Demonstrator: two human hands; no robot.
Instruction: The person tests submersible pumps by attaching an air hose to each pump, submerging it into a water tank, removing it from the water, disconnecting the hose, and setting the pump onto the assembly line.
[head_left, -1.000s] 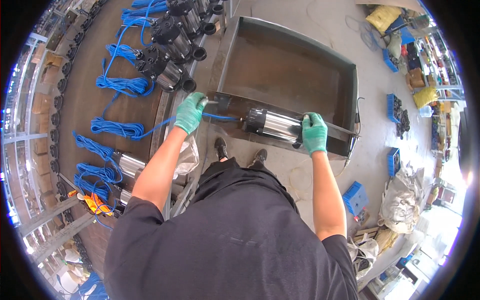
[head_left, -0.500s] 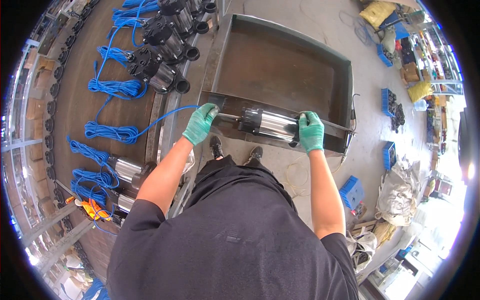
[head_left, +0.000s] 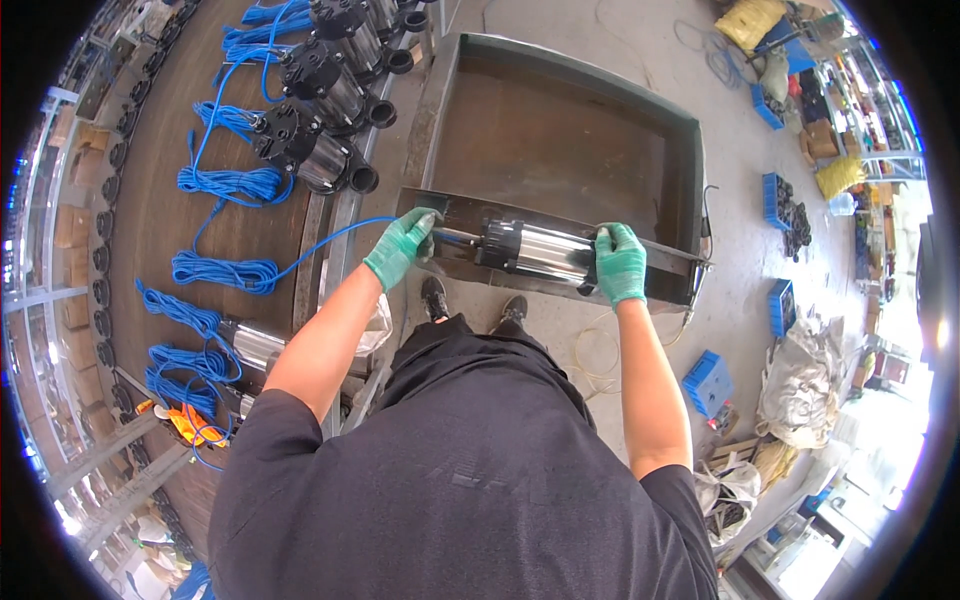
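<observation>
Your left hand (head_left: 402, 245) curls closed around one blue cable (head_left: 345, 228), your right hand (head_left: 622, 265) clasps the right end of one silver cylinder (head_left: 548, 252) at one metal tray's (head_left: 560, 130) near side, and at least three black-and-silver pumps (head_left: 322, 158) (blue coils (head_left: 240, 183) alongside) sit far left.

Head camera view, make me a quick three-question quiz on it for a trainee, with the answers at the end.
1. True or false: the right hand is at the end of the silver-and-black cylinder farther from the left hand.
2. Fill in: the cable running to the left hand is ____.
3. Relative to the metal tray, the row of black-topped cylinders is: A) left; B) right; C) inside.

Key: 1 true; 2 blue; 3 A.
</observation>
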